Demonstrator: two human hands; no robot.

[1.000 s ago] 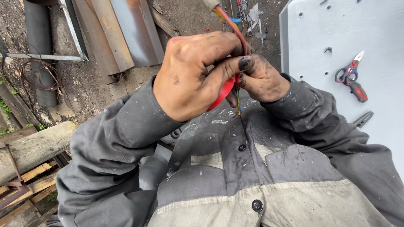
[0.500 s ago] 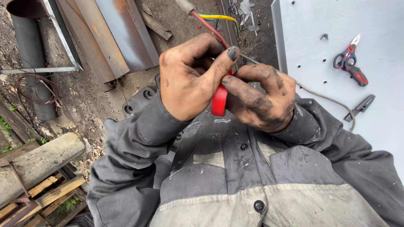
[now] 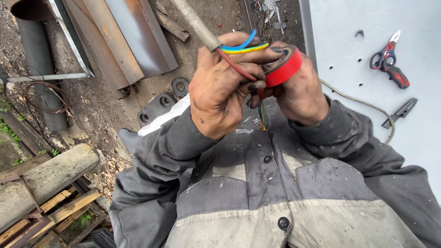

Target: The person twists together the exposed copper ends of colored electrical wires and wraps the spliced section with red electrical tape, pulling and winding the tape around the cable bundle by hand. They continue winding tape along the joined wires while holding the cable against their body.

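Note:
My left hand [image 3: 220, 92] grips a grey cable [image 3: 195, 23] where its sheath ends and blue, yellow and red inner wires [image 3: 241, 48] fan out. My right hand [image 3: 301, 94] holds a red roll of insulating tape [image 3: 285, 69] pressed against those wires, right beside the left fingers. Both hands are dirty and raised in front of my chest, above my grey work jacket [image 3: 275, 193]. The wire ends hang down between the two hands.
A light grey metal panel [image 3: 413, 50] at the right bears red-handled cutters [image 3: 390, 62], a dark clip tool [image 3: 400, 111] and a thin cord. Rusty metal sheets [image 3: 115, 41], a pipe, a wire coil [image 3: 43, 96] and wooden planks [image 3: 41, 183] lie on the ground at left.
Both hands have risen and tilted, exposing the blue and yellow wires. The tape roll moved from below the left hand up beside its fingertips.

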